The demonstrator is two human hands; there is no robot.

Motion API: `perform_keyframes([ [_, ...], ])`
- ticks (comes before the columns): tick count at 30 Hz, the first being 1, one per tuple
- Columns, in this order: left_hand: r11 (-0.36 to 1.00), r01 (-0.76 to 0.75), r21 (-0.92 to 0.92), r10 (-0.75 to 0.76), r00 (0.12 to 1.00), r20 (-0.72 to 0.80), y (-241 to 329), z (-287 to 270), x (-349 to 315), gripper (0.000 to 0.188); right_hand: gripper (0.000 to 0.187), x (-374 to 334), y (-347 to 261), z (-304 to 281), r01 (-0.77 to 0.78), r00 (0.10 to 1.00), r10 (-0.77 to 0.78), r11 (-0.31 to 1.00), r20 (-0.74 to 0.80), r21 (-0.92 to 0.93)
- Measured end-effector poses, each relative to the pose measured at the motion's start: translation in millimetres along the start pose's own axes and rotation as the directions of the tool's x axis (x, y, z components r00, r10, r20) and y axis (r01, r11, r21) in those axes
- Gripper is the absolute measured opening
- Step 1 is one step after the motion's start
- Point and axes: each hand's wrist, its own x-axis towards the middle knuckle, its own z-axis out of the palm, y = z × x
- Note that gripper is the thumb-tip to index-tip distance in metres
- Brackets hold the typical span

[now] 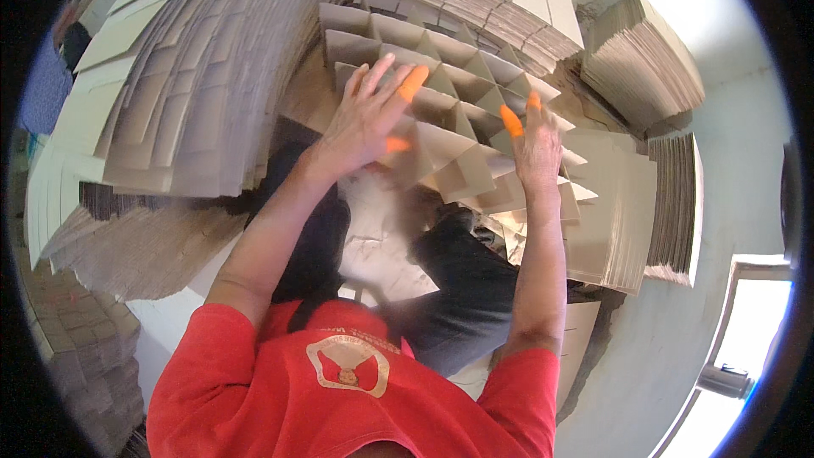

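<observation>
Under both hands (365,123) (538,153), thin-walled cardboard lattice (469,85)

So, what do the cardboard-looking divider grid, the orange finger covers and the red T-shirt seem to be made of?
Divider grid: likely cardboard, matte and tan; thin, stiff panels cross to form cells. Orange finger covers: perhaps rubber, smooth-looking; they fit snugly, though fabric stays possible. Red T-shirt: fabric, possibly cotton, matte, with soft folds.

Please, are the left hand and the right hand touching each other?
Apart. In the head view, the cardboard divider grid shows plainly in the gap between the left hand and right hand.
</observation>
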Motion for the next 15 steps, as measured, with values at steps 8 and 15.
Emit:
perform_keyframes([
  [8, 0.995, -0.072, -0.075, 0.087, 0.972, 0.22, -41, 46, 93, 0.091, 0.047, -43, 4, -2, 0.102, 0.983, -0.157, 0.901, 0.097, 0.422],
  [15, 0.966, -0.105, -0.237, 0.212, 0.849, 0.484, -57, 66, 120, 0.049, 0.061, -47, 2, -13, 0.068, 0.988, -0.093, 0.98, -0.126, -0.188],
])
